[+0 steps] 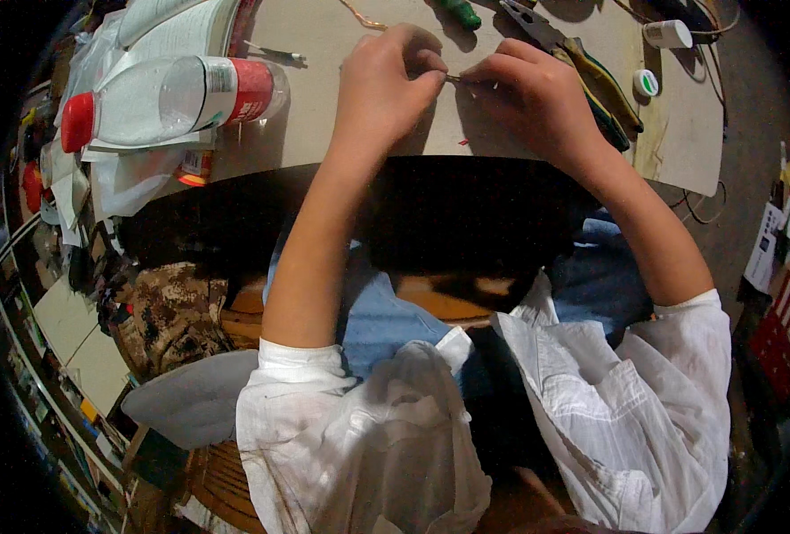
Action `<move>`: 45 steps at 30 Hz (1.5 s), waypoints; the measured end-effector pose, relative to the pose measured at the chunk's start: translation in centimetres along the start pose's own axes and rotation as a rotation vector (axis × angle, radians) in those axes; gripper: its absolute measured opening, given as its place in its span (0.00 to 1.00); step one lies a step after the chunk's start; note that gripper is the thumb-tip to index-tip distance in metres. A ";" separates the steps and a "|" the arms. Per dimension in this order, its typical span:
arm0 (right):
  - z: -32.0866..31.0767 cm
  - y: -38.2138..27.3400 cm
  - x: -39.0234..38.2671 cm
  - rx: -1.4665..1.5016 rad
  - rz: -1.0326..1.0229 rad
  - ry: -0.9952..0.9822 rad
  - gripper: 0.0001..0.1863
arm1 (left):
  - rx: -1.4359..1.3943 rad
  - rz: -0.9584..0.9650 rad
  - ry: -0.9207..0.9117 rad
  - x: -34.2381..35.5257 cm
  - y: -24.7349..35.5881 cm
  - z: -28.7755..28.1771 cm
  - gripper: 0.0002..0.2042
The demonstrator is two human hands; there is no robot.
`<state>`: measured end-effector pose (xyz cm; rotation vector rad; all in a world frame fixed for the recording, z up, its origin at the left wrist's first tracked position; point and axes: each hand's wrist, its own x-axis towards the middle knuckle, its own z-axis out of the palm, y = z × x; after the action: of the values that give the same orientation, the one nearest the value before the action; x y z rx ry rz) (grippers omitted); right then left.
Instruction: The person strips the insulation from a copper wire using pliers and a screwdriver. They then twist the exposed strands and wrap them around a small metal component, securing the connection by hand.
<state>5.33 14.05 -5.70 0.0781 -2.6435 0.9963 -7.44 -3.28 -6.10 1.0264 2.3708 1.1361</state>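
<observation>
Over the table's near edge, my left hand (381, 84) and my right hand (537, 98) face each other, fingers closed in a pinch. A short dark stretch of thin wire (453, 78) shows between their fingertips; the rest is hidden in the fingers. Beyond my left hand lies a coppery wire (364, 18); whether it joins the pinched piece I cannot tell. Pliers (601, 84) with yellow and black handles lie just past my right hand, partly behind it. A green object (459, 11), cut off by the frame's top, is between and beyond the hands.
At left, a clear plastic bottle (154, 102) with a red cap lies on papers and an open book (186, 31). A small thin stick (275, 53) is beside it. To the right are a white container (668, 34), a round white cap (646, 83) and cables.
</observation>
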 end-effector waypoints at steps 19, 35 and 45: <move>-0.4 -0.7 0.5 -0.189 -0.040 -0.077 0.06 | 0.051 -0.004 0.022 -0.1 0.3 0.2 0.13; -1.2 -1.3 0.3 -0.220 -0.054 -0.106 0.06 | 0.066 -0.015 0.029 -0.1 -0.1 0.3 0.13; -1.1 -0.5 0.0 -0.187 -0.034 -0.088 0.08 | 0.001 -0.016 0.005 0.0 0.0 0.3 0.15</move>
<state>5.76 14.38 -4.55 0.1267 -2.7916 0.7467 -7.30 -3.11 -6.27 1.0034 2.3795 1.1338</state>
